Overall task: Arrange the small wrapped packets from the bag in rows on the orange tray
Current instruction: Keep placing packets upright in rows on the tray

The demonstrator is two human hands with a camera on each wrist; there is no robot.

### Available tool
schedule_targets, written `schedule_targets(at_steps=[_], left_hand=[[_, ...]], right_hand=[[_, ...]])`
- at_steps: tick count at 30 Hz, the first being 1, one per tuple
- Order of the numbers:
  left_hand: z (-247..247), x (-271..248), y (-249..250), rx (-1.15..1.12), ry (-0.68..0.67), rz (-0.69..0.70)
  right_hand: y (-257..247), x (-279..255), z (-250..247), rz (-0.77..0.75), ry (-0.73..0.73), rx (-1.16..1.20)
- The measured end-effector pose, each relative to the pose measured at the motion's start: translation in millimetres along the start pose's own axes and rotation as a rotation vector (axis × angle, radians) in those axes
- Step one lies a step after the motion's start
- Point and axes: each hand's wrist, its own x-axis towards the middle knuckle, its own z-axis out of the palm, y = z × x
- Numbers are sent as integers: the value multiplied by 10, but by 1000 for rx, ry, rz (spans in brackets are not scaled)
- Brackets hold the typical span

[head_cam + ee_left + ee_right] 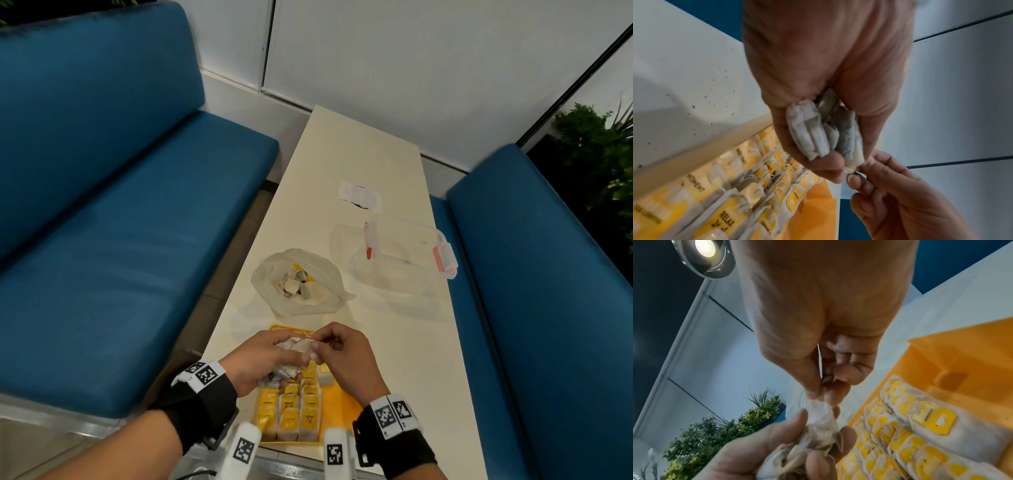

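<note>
- orange tray (342, 404): three rows of packets (291, 411) laid on its left part, right part bare
- left hand (260, 363) clutches a bunch of packets over the tray
- right hand (342, 359) pinches one packet off that bunch
- bag (298, 281) beyond the tray, more inside; roughly half done

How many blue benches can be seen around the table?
2. One blue bench stands left of the table; the other blue bench stands right of it.
</note>
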Motion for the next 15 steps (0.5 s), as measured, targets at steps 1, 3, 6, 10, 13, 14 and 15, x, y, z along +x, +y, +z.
schedule_targets(at_steps=[1, 3, 6, 10, 13, 14, 15], left_hand=[[-7, -5, 3, -7, 15, -6], [-20, -11, 3, -25, 42, -11], [-26, -6, 3, -45, 82, -10], [-35, 3, 6, -75, 136, 4], [-56, -12, 18, -90, 154, 16], [-63, -15, 19, -90, 157, 17], [-66, -16, 17, -89, 159, 15]], right_hand=[[4, 1, -18, 4, 2, 6], [16, 2, -46, 21, 1, 24], [30, 12, -63, 37, -9, 50], [46, 20, -98, 8, 43, 21], [63, 25, -157, 22, 59, 4], [73, 28, -178, 26, 56, -14], [83, 29, -199, 35, 53, -36]])
